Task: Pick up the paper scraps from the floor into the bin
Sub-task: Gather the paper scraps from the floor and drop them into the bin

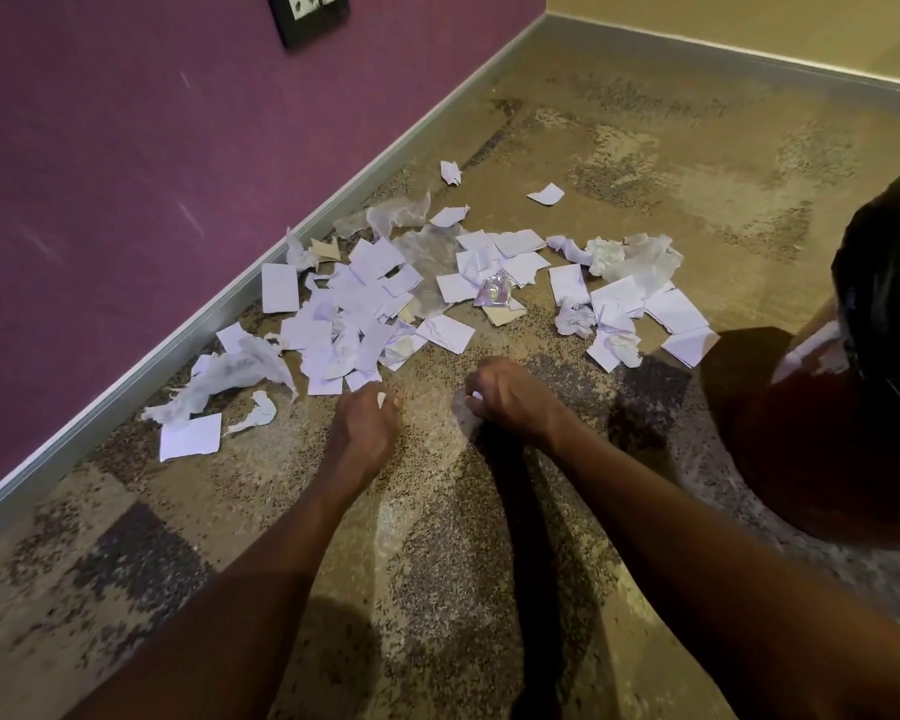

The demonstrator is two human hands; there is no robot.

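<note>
Along the floor's wall edge, by the grey skirting [188, 332], lie the paper scraps [365, 304]: flat white rectangles, crumpled balls, thin translucent tissue and one shiny foil wrapper [492, 293], spread over the speckled brown floor [489, 537]. A purple wall [126, 174] rises behind them, carrying a black switch plate [307, 15]. The bin [863, 407], dark red with a glossy black liner, stands at the right, just beside the outermost scraps. Nearer me, the left hand [365, 428] curls its fingers around a small white scrap, and the right hand [510, 400] pinches another crumpled white piece against the floor.
</note>
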